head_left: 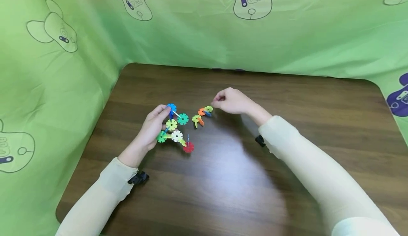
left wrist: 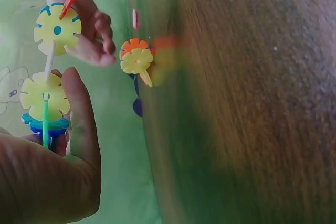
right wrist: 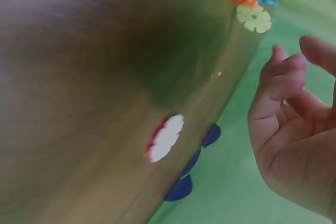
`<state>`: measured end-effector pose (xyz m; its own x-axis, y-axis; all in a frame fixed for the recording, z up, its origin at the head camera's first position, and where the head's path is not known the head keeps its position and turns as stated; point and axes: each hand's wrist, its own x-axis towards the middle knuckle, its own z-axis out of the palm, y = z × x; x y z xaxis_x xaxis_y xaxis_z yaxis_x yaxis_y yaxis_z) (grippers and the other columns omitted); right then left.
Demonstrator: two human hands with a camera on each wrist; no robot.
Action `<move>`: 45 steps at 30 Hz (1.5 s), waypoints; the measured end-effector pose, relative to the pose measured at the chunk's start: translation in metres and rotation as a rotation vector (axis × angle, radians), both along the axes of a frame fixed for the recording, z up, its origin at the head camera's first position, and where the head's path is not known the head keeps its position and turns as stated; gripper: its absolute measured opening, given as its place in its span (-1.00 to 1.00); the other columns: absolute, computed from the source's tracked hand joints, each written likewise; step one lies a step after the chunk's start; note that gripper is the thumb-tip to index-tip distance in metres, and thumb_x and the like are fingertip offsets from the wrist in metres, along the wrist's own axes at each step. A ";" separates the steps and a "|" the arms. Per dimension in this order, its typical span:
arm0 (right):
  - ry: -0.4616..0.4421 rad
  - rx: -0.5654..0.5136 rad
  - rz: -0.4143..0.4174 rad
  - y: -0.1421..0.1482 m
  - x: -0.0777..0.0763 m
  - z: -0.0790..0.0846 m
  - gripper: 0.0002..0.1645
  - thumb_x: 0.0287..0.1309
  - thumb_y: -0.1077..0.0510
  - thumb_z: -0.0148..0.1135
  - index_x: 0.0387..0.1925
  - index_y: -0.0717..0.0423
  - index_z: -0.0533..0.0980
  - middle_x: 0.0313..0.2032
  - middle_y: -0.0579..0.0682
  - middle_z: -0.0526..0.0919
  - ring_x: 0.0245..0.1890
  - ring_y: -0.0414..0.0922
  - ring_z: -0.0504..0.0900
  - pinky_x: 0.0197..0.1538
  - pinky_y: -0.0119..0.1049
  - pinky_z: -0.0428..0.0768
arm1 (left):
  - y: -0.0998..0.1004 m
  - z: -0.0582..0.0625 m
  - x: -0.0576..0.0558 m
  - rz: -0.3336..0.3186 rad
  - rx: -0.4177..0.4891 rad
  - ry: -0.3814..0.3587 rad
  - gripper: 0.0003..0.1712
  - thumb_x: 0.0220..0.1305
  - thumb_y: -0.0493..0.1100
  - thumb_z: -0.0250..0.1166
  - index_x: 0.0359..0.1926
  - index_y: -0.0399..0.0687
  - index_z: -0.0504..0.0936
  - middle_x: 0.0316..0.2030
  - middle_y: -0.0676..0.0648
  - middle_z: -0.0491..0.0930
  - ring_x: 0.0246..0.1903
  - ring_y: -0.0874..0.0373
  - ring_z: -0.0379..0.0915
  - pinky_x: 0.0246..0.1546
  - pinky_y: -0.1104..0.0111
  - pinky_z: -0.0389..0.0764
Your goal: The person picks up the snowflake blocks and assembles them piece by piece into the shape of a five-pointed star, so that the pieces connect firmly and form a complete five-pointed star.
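Observation:
My left hand [head_left: 150, 127] grips a chain of slotted plastic flower discs. Along that chain are a blue disc [head_left: 172, 107], a teal disc [head_left: 183, 119], a yellow disc [head_left: 171, 124], a white disc [head_left: 176, 135] and a red disc [head_left: 188, 147]. In the left wrist view the thumb [left wrist: 81, 114] lies along the chain's blue and yellow part. Over the table, my right hand [head_left: 232, 101] hovers beside a small cluster of discs, its fingers loosely bent. The right wrist view shows nothing between its thumb and fingers [right wrist: 283, 85].
The cluster has an orange disc [head_left: 202, 111] and a yellow-green disc [head_left: 208, 108]; another yellow-green disc [head_left: 196, 119] lies nearer. A white disc with a red edge [right wrist: 167, 139] lies on the brown table [head_left: 255, 179]. Green printed cloth [head_left: 191, 34] encloses the back and left.

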<state>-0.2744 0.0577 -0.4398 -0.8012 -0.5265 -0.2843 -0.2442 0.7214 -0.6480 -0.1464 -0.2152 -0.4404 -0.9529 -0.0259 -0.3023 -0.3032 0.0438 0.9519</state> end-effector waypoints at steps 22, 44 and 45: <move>-0.171 0.290 0.122 -0.052 -0.022 -0.008 -0.51 0.25 -0.17 0.28 -0.62 -0.05 0.31 -0.52 -0.08 0.26 -0.53 -0.14 0.22 -0.32 -0.20 0.32 | 0.004 0.001 -0.003 -0.018 0.010 -0.042 -0.72 0.62 -0.02 0.03 -0.09 -0.11 0.55 0.00 -0.04 0.41 -0.41 0.17 0.28 -0.38 0.39 0.32; -0.229 -0.392 -0.251 0.046 0.021 0.004 -0.74 0.32 0.12 0.28 -0.21 0.29 0.64 -0.52 -0.12 0.53 -0.54 -0.25 0.35 -0.43 -0.39 0.34 | 0.047 0.004 -0.015 -0.158 0.079 -0.021 -0.48 0.28 -0.18 0.47 0.19 -0.25 0.53 -0.16 -0.05 0.76 -0.01 -0.24 0.60 -0.20 0.28 0.59; -0.228 -0.434 -0.280 0.050 0.028 0.006 -0.74 0.33 0.14 0.27 -0.19 0.32 0.62 -0.52 -0.12 0.56 -0.56 -0.25 0.35 -0.47 -0.41 0.32 | 0.050 0.004 -0.016 -0.158 0.083 -0.013 -0.49 0.28 -0.19 0.46 0.18 -0.24 0.54 -0.17 -0.05 0.75 0.02 -0.25 0.58 -0.17 0.27 0.58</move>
<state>-0.2465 0.1080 -0.4338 -0.8707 -0.4098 -0.2717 0.0997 0.3940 -0.9137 -0.1621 -0.1649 -0.4360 -0.9391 0.1495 -0.3094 -0.3110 0.0132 0.9503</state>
